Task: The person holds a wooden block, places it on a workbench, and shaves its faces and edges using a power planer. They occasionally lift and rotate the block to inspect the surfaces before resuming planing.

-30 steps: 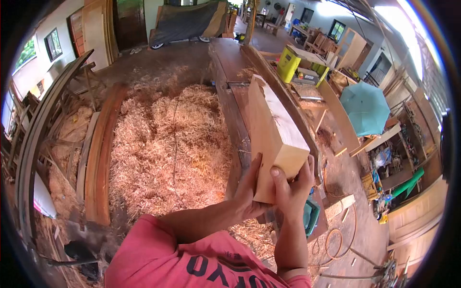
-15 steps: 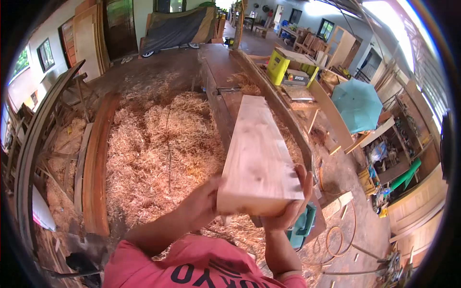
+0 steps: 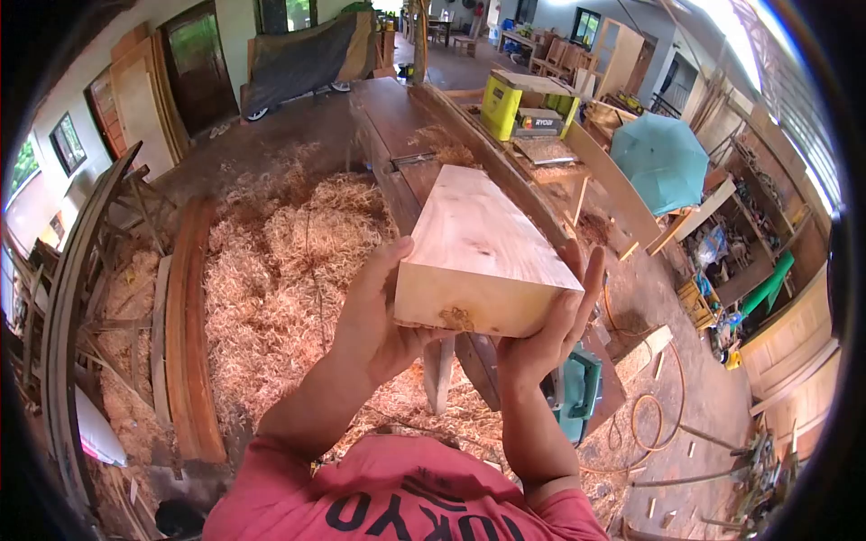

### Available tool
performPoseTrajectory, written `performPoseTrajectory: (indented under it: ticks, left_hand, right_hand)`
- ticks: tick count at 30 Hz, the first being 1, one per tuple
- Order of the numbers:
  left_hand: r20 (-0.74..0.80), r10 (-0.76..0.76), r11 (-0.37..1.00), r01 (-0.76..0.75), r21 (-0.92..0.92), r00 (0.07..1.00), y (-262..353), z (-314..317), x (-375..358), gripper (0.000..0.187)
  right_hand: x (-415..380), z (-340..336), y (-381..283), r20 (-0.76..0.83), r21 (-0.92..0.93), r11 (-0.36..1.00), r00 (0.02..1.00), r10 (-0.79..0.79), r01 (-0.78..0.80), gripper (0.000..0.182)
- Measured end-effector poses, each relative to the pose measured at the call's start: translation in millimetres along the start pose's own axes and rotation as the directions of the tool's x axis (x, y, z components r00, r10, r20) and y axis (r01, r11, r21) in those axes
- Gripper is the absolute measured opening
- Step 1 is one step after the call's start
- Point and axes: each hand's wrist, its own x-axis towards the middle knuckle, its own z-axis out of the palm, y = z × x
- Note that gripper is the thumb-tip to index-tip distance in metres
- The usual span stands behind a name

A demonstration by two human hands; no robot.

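Note:
A thick, pale wooden board (image 3: 487, 230) stretches away from me over the long workbench, its near end lifted. The near end face, with a brownish knot low on it, is turned toward me. My left hand (image 3: 374, 311) is closed on the left near corner, thumb along the side and fingers underneath. On the opposite corner, my right hand (image 3: 541, 338) grips from below and along the right side, some fingers pointing up. A teal power tool (image 3: 579, 397) sits just right of my right forearm, partly hidden by it.
Curly wood shavings (image 3: 298, 243) cover the floor left of the dark workbench (image 3: 383, 122). Reddish planks (image 3: 194, 334) lie farther left. Beyond the bench stand a lime-green planer (image 3: 528, 108) and a teal umbrella (image 3: 658, 162). An orange hose (image 3: 642, 424) coils on the right.
The board's near end has risen and tipped, showing more of its end face. Both hands have moved up with it, and the left hand's grip shows more fully. My view has shifted slightly right.

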Motion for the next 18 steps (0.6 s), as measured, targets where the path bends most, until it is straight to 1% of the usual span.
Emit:
performPoseTrajectory:
  ticks: [5, 8, 11, 14, 17, 18]
  left_hand:
    - [0.002, 0.011, 1.0, -0.011, -0.01, 1.0, -2.4, 0.6, 2.4, 0.058]
    - [0.012, 0.011, 1.0, -0.011, -0.028, 1.0, -3.8, 3.2, 0.8, 0.057]
    - [0.06, 0.025, 1.0, -0.023, -0.021, 0.998, -4.8, 0.2, -0.4, 0.061]
    - [0.052, 0.04, 0.999, -0.041, 0.009, 0.998, -4.8, 3.4, -2.2, 0.061]
    - [0.095, 0.01, 0.999, -0.007, -0.04, 0.995, -6.3, -5.4, -2.2, 0.061]
    - [0.086, 0.021, 0.999, -0.018, -0.034, 0.996, -6.5, -4.9, -2.2, 0.061]
  right_hand:
    - [0.9, 0.2, -3.3, 0.006, 0.012, 1.0, 1.0, 0.01, -0.01, 0.076]
    - [0.3, -2.7, 1.7, -0.007, 0.054, 0.998, 1.0, 0.014, -0.014, 0.077]
    - [1.2, -6.1, 2.4, 0.007, 0.015, 1.0, 1.0, 0.011, -0.011, 0.079]
    - [1.2, -11.4, 6.1, 0.051, -0.058, 0.998, 0.999, -0.015, 0.018, 0.079]
    - [0.1, -7.7, 4.2, 0.019, -0.037, 0.999, 1.0, -0.02, 0.021, 0.077]
    - [0.6, -7.3, 4.0, 0.019, -0.039, 0.999, 1.0, -0.021, 0.022, 0.076]
